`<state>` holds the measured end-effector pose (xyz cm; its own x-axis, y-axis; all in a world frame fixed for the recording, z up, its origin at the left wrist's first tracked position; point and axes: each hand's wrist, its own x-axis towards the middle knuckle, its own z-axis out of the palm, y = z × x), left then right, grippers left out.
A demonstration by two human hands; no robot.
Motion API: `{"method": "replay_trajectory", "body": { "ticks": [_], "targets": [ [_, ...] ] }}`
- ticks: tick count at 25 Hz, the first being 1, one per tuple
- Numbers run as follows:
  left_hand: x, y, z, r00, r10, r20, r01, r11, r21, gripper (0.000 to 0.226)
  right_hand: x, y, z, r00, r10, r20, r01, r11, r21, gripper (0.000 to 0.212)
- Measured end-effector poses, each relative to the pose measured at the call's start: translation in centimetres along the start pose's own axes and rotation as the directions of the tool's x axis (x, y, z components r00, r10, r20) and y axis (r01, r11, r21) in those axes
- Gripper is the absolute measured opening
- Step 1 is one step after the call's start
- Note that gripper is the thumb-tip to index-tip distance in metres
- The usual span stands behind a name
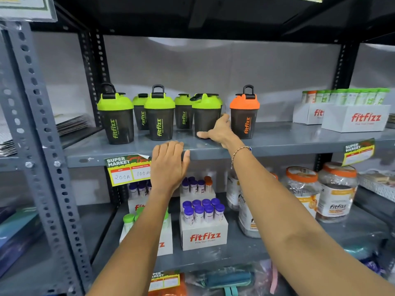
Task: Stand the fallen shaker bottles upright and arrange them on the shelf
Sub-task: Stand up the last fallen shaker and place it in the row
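White fitfizz cartons held the small goods: one carton (pixel 204 233) on the lower shelf carried purple-capped tubes (pixel 202 208) standing in rows, and two cartons (pixel 355 118) at the right end of the upper shelf (pixel 299 139) were packed with green-capped tubes (pixel 350 96). Clear jars (pixel 336 192) with orange lids stood at the lower right.

Six shaker bottles stood upright on the upper shelf, dark translucent bodies printed "fitfizz". Five had lime-green lids: three in front (pixel 116 117) (pixel 159 116) (pixel 206 113), two behind (pixel 141 111) (pixel 183 111). The sixth (pixel 244 114), orange-lidded, stood apart at the right.

The right hand (pixel 219 130) was wrapped round the base of the rightmost green-lidded bottle, thumb across its front, its grip closed on it. The left hand (pixel 168 165) lay flat with fingers curled over the shelf's front edge, holding no bottle, beside a yellow price tag (pixel 128 170).
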<state>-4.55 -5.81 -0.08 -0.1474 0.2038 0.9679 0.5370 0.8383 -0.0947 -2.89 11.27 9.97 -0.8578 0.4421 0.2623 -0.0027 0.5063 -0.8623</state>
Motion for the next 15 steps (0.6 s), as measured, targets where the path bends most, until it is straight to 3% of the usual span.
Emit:
{"method": "replay_trajectory", "body": {
  "ticks": [4,15],
  "targets": [
    [-0.22,0.14,-0.03,1.000,0.000,0.006,0.000,1.000,0.003,0.033,0.46,0.38,-0.12,0.998,0.031,0.052,-0.032,0.999,0.024,0.104],
    [-0.18,0.07,-0.18,1.000,-0.004,0.021,0.005,1.000,-0.017,0.035,0.45,0.34,0.31,0.996,0.025,0.088,-0.023,1.000,-0.017,0.111]
  ]
}}
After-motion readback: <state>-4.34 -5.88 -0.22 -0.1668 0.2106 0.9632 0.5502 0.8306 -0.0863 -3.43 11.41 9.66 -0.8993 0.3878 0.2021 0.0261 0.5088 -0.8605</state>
